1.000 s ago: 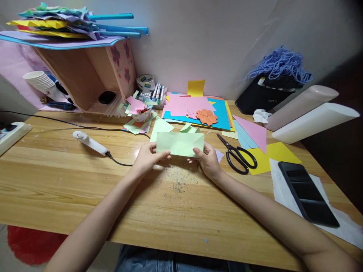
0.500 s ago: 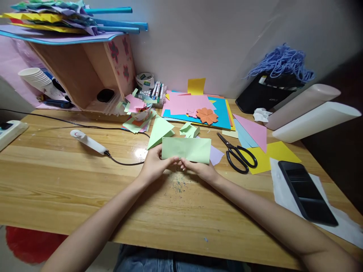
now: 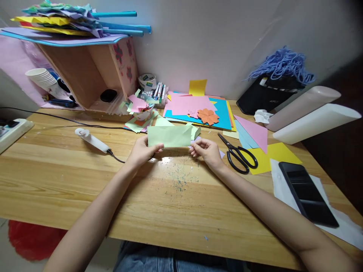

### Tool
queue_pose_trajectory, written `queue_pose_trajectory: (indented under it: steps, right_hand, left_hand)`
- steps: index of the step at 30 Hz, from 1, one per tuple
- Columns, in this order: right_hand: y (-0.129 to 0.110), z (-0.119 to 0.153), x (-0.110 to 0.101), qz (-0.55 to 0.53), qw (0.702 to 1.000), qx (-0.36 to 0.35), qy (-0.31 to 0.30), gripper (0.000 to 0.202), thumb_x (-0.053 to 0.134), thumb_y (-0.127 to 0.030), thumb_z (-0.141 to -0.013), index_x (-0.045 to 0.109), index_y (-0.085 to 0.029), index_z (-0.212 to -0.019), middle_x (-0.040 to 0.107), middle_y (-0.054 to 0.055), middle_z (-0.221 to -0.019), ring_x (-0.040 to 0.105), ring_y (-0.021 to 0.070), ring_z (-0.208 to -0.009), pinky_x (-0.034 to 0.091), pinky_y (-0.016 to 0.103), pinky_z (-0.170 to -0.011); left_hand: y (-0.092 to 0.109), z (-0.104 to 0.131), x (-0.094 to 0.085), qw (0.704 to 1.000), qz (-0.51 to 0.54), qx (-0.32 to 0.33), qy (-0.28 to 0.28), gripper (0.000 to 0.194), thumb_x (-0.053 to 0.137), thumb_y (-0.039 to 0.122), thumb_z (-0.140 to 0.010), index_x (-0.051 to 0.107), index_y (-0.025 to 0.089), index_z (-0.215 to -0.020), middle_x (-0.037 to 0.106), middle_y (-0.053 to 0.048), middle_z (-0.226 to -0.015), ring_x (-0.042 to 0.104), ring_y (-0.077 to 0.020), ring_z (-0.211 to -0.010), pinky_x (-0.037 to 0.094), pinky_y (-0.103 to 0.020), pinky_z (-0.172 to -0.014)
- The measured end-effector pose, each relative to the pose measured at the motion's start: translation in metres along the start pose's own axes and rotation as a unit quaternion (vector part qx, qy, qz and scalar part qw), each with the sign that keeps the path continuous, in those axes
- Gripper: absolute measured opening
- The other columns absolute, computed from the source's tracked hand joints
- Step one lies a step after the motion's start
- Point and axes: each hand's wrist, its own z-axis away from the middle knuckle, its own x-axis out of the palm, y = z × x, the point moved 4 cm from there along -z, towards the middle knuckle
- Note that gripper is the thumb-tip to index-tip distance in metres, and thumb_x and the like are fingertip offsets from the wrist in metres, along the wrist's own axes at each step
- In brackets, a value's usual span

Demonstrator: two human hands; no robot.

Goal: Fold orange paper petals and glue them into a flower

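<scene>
A folded light green sheet of paper is held up over the table, its long side running left to right. My left hand grips its left end, thumb across the lower front edge and fingers behind. At the lower right corner, my right hand pinches the paper between thumb and fingers. Behind the sheet, partly hidden by it, lie other green folded pieces and a bit of purple paper. To the right of my right hand rest black-handled scissors, blades pointing away.
An orange paper flower sits on stacked coloured sheets at the back. A phone lies on white tissue at the right, near yellow paper. A white corded device and an open box are at the left.
The green paper has shifted left and slightly away from me. My right hand has slid from the middle of its lower edge to the right corner, and my hands are farther apart.
</scene>
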Motion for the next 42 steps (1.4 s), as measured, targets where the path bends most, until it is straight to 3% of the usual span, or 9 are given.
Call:
queue_pose_trajectory:
  steps: [4, 10, 22, 27, 31, 34, 37, 39, 42]
  right_hand:
    - [-0.006, -0.003, -0.009, -0.003, 0.998, -0.039, 0.059, 0.021, 0.06, -0.036, -0.075, 0.06, -0.015, -0.077, 0.062, 0.001, -0.066, 0.056, 0.0088, -0.052, 0.048, 0.021, -0.05]
    - [-0.012, 0.005, -0.001, 0.046, 0.992, -0.105, 0.053, 0.019, 0.063, -0.034, -0.073, 0.06, -0.019, -0.084, 0.06, 0.002, -0.084, 0.057, 0.012, -0.072, 0.05, 0.025, -0.064]
    - [-0.017, 0.007, -0.002, 0.078, 0.979, -0.164, 0.097, 0.038, 0.066, -0.028, -0.07, 0.049, -0.024, -0.104, 0.055, 0.002, -0.086, 0.055, 0.0142, -0.074, 0.048, 0.03, -0.069]
    - [-0.016, 0.007, -0.004, 0.138, 0.966, -0.195, 0.098, 0.012, 0.063, -0.03, -0.073, 0.057, -0.021, -0.078, 0.052, 0.002, -0.079, 0.051, 0.0138, -0.069, 0.046, 0.029, -0.065]
    - [-0.024, 0.011, 0.0, 0.194, 0.95, -0.235, 0.071, 0.008, 0.061, -0.027, -0.075, 0.057, -0.021, -0.071, 0.055, 0.002, -0.076, 0.054, 0.0161, -0.072, 0.045, 0.031, -0.068]
    - [-0.03, 0.016, 0.006, 0.232, 0.933, -0.273, 0.021, 0.002, 0.059, -0.02, -0.075, 0.06, -0.022, -0.075, 0.062, 0.005, -0.084, 0.058, 0.0189, -0.082, 0.046, 0.035, -0.076]
    - [-0.032, 0.021, 0.012, 0.266, 0.91, -0.315, -0.035, 0.009, 0.055, -0.013, -0.073, 0.058, -0.021, -0.072, 0.067, 0.006, -0.093, 0.06, 0.0201, -0.089, 0.047, 0.038, -0.078]
    - [-0.03, 0.024, 0.017, 0.293, 0.89, -0.342, -0.07, 0.01, 0.054, -0.012, -0.071, 0.057, -0.021, -0.072, 0.067, 0.007, -0.1, 0.06, 0.0216, -0.097, 0.047, 0.04, -0.081]
    - [-0.024, 0.027, 0.025, 0.339, 0.859, -0.359, -0.133, 0.02, 0.054, -0.01, -0.07, 0.061, -0.02, -0.086, 0.065, 0.007, -0.106, 0.054, 0.0235, -0.11, 0.044, 0.043, -0.088]
  left_hand:
    - [0.002, -0.003, -0.007, 1.0, 0.02, 0.008, 0.009, 0.039, 0.072, 0.034, -0.056, 0.06, 0.009, -0.084, 0.065, -0.004, -0.073, 0.06, -0.0127, -0.057, 0.05, -0.025, -0.058]
    - [0.003, 0.003, 0.005, 0.998, 0.031, -0.009, -0.051, 0.036, 0.069, 0.033, -0.061, 0.059, 0.01, -0.086, 0.067, -0.005, -0.071, 0.065, -0.0167, -0.064, 0.053, -0.029, -0.062]
    - [0.002, 0.004, 0.011, 0.988, 0.074, -0.003, -0.138, 0.034, 0.063, 0.033, -0.068, 0.06, 0.013, -0.095, 0.069, -0.007, -0.087, 0.065, -0.022, -0.084, 0.052, -0.034, -0.076]
    - [0.002, 0.004, 0.013, 0.987, 0.063, -0.013, -0.146, 0.037, 0.062, 0.032, -0.069, 0.057, 0.012, -0.1, 0.068, -0.008, -0.09, 0.065, -0.0196, -0.082, 0.05, -0.034, -0.079]
    - [-0.001, 0.002, 0.012, 0.992, 0.026, 0.03, -0.12, 0.045, 0.058, 0.031, -0.072, 0.049, 0.012, -0.111, 0.062, -0.012, -0.106, 0.061, -0.0209, -0.094, 0.047, -0.035, -0.084]
    - [0.006, 0.003, 0.005, 0.991, -0.068, 0.114, -0.034, 0.058, 0.06, 0.027, -0.07, 0.039, 0.015, -0.123, 0.053, -0.014, -0.12, 0.051, -0.0237, -0.109, 0.043, -0.037, -0.089]
    - [0.027, 0.012, -0.002, 0.948, -0.195, 0.247, 0.041, 0.073, 0.062, 0.02, -0.067, 0.029, 0.021, -0.131, 0.037, -0.013, -0.134, 0.037, -0.0249, -0.121, 0.037, -0.039, -0.093]
    - [0.041, 0.02, -0.002, 0.894, -0.29, 0.333, 0.071, 0.06, 0.064, 0.021, -0.066, 0.043, 0.023, -0.122, 0.036, -0.01, -0.135, 0.032, -0.0258, -0.123, 0.03, -0.041, -0.097]
    - [0.048, 0.029, 0.008, 0.836, -0.393, 0.383, -0.009, 0.026, 0.062, 0.022, -0.071, 0.06, 0.024, -0.096, 0.054, -0.005, -0.117, 0.042, -0.0238, -0.11, 0.028, -0.041, -0.093]
